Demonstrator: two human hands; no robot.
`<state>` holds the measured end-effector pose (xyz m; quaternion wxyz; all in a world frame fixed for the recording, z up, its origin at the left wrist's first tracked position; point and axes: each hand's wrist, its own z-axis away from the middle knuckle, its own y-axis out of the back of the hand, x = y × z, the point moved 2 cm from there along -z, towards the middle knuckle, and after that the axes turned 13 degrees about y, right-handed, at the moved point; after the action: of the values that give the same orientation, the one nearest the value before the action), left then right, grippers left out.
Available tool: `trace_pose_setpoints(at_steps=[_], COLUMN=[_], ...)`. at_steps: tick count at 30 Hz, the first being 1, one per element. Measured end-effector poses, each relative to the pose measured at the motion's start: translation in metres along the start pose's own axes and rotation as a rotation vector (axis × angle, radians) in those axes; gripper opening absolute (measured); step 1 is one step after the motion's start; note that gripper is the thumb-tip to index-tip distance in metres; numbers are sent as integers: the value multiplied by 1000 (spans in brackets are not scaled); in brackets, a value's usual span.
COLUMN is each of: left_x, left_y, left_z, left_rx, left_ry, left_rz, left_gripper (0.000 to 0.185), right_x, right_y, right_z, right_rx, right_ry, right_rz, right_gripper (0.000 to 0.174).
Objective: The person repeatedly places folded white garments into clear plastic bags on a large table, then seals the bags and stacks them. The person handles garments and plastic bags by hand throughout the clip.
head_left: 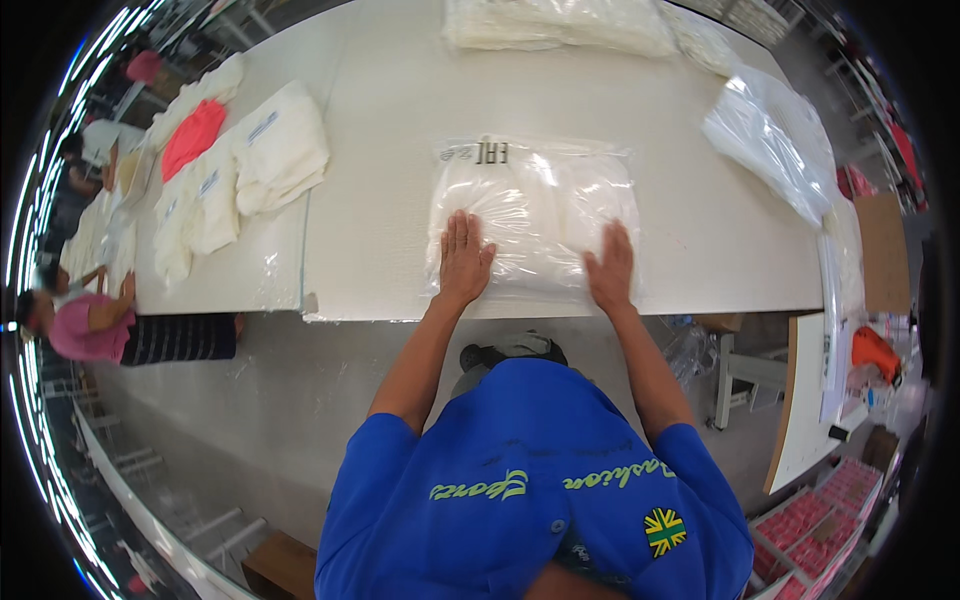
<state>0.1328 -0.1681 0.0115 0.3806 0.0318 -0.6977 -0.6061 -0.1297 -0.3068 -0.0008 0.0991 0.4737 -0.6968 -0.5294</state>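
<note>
A clear plastic bag (536, 187) with a folded white textile inside lies flat near the front edge of the table, printed marks along its far side. My left hand (465, 259) rests palm down on the bag's left part, fingers slightly apart. On its right part lies my right hand (612, 262), a little blurred, thumb apart from the fingers. Neither hand grips the bag.
Folded cream garments (281, 146) and a coral cloth (193, 140) lie at the left. Bagged textiles (559, 26) lie along the far edge, clear plastic bags (772, 135) at the right. A person in a pink top (90, 326) stands at the table's left end.
</note>
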Motion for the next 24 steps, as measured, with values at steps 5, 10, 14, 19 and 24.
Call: trace_pose_setpoints(at_steps=[5, 10, 14, 19, 24], left_x=[-60, -117, -128, -113, -105], left_y=[5, 29, 48, 63, 61], left_z=[9, 11, 4, -4, -14], left_rx=[37, 351, -145, -366, -496], left_ry=[93, 253, 656, 658, 641], left_rz=[38, 500, 1032, 987, 1008], left_gripper=[67, 47, 31, 29, 22], right_x=[18, 48, 78, 83, 84], right_y=[19, 24, 33, 42, 51], right_z=[13, 27, 63, 66, 72], right_rx=[-80, 66, 342, 242, 60], right_ry=[32, -119, -360, -476, -475], right_rz=[8, -106, -171, -233, -97], right_gripper=[62, 59, 52, 46, 44])
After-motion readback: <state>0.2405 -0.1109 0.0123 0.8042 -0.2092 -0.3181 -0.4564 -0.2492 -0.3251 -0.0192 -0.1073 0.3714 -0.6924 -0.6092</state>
